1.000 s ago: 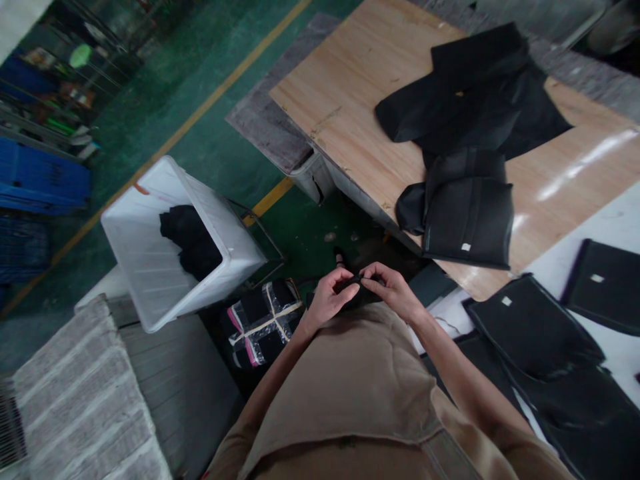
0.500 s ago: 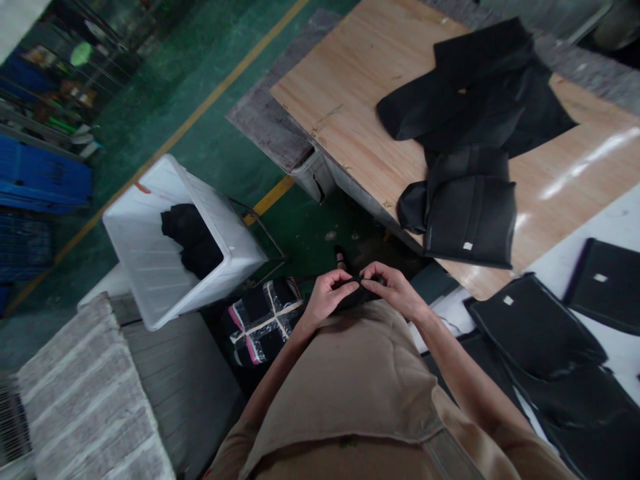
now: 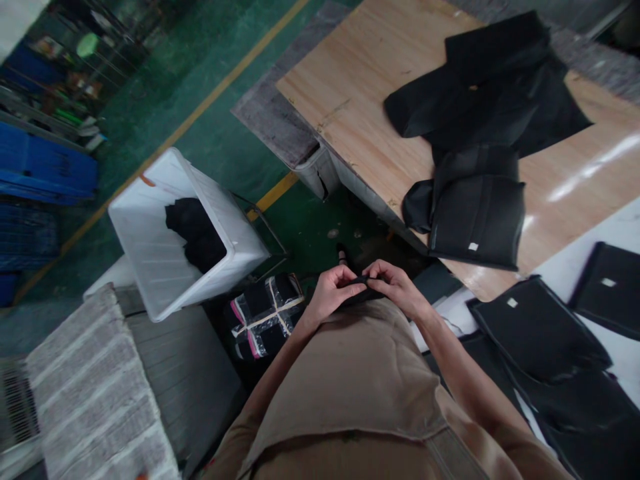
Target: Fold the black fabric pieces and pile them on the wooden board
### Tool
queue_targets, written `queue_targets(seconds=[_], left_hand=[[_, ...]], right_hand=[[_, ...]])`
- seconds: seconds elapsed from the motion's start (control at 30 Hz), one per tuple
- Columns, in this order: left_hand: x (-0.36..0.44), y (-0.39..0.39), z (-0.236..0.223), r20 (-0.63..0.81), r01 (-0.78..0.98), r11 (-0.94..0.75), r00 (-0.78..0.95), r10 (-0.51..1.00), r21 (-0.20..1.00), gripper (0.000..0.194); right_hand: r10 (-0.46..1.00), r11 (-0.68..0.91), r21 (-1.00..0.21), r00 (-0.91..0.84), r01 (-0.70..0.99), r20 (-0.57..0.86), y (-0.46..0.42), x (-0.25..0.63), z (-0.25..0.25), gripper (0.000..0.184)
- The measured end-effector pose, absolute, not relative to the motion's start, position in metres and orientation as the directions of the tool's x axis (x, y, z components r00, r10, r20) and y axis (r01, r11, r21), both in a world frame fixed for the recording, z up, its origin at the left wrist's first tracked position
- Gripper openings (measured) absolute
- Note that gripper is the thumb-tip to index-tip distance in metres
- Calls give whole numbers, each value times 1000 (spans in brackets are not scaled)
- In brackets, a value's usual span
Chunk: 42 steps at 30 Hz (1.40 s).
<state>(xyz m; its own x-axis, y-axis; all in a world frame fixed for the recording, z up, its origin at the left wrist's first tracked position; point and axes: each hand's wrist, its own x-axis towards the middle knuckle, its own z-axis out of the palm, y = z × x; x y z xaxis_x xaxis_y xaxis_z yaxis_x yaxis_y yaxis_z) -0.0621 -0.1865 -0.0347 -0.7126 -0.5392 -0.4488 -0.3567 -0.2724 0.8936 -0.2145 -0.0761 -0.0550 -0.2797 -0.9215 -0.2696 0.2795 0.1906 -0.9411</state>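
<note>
In front of my apron, my left hand (image 3: 333,291) and my right hand (image 3: 393,285) meet with thumbs and fingers pinched. Both grip the edge of a piece of black fabric (image 3: 356,298), most of which is hidden behind the hands and the apron. To the right, a folded black fabric piece (image 3: 477,220) with a small white label lies at the table corner. More black fabric pieces (image 3: 540,327) are spread on a white surface near my right forearm.
A wooden table (image 3: 345,87) holds a heap of black fabric (image 3: 490,93). On the left, a white bin (image 3: 145,267) contains dark cloth. A strapped bundle (image 3: 267,317) sits beside my left forearm. A grey striped cloth (image 3: 95,387) covers something at lower left.
My fingertips have shifted slightly along the black fabric, and more of its edge shows between the hands. The whole view has moved a little; surrounding things stay put.
</note>
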Motion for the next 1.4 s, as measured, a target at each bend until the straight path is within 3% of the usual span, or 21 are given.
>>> queue_targets(seconds=[0.4, 0.57, 0.73, 1.03, 1.27, 1.4], left_hand=[[-61, -186, -35, -405, -375, -176, -712, -573, 910, 35], [-61, -187, -35, -400, -385, -162, -693, -599, 909, 36], [-58, -189, -34, -429, -404, -182, -690, -584, 897, 39], [-58, -192, -38, -506, -461, -222, -698, -507, 859, 37], [-59, -199, -25, -466, -428, -186, -786, -407, 884, 29], [-49, -211, -19, -437, -419, -151, -765, -472, 896, 27]], right_hand=[[-913, 216, -922, -269, 321, -308, -75, -211, -60, 15], [-921, 227, -942, -260, 248, -291, -74, -213, -61, 18], [-943, 245, -955, -190, 164, -274, -73, -217, -61, 21], [-932, 234, -957, -242, 171, -271, -73, -211, -60, 20], [-950, 187, -974, -227, 129, -213, -77, -210, -59, 24], [-964, 114, -992, -237, 46, -122, -79, -212, -60, 25]])
